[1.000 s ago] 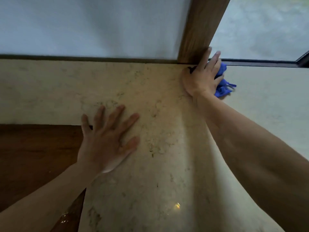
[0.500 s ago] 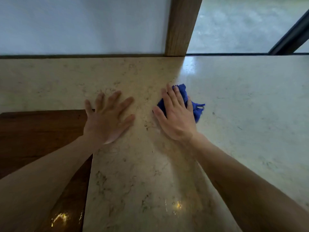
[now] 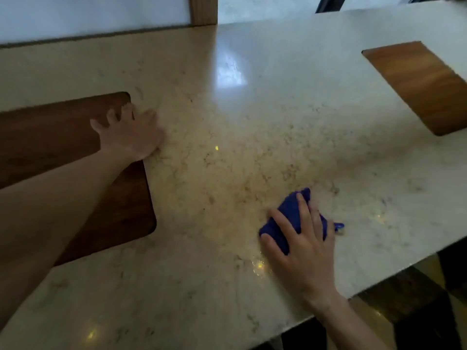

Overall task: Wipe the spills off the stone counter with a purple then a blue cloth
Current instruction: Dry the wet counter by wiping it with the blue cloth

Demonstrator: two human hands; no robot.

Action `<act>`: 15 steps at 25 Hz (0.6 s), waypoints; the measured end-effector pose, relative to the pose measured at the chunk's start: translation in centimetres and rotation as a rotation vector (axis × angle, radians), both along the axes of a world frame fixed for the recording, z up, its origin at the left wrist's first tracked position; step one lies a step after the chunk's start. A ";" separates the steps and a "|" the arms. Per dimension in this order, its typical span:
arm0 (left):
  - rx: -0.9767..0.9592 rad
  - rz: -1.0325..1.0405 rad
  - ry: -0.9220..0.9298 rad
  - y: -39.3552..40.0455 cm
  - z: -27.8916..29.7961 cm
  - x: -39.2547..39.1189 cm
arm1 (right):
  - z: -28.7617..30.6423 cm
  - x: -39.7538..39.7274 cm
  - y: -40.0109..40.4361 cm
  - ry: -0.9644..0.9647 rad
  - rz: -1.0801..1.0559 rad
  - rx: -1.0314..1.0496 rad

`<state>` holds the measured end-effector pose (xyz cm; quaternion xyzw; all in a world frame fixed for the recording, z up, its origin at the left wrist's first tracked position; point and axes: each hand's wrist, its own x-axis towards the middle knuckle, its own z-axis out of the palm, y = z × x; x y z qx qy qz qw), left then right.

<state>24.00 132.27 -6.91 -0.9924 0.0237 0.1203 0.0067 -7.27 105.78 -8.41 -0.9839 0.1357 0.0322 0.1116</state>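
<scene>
A bunched blue cloth (image 3: 288,215) lies on the beige stone counter (image 3: 227,117), close to its front edge. My right hand (image 3: 303,246) presses down flat on the cloth with straight, spread fingers, covering most of it. My left hand (image 3: 131,133) rests open on the counter, fingers spread, at the corner of a dark wooden inlay. No purple cloth is in view.
A dark wooden inlay (image 3: 50,137) sits in the counter at the left, and a lighter wooden panel (image 3: 419,84) at the far right. A wooden post (image 3: 203,10) rises at the back against the window. The counter's front edge (image 3: 379,281) drops to the floor at the lower right.
My right hand has dragged the blue cloth from the back by the post toward the counter's front edge. My left hand has stayed beside the dark inlay; the view has swung right.
</scene>
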 end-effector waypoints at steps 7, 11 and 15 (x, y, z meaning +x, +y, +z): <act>-0.043 0.036 0.011 6.0 0.3 -1.0 | 0.2 -9.4 6.1 0.016 -0.115 -0.030; -0.006 -0.005 0.010 9.6 -0.6 1.4 | -1.1 -5.0 10.0 -0.022 0.041 -0.098; -0.039 -0.072 0.023 10.7 -1.6 2.5 | -2.1 2.9 10.2 -0.024 0.035 -0.094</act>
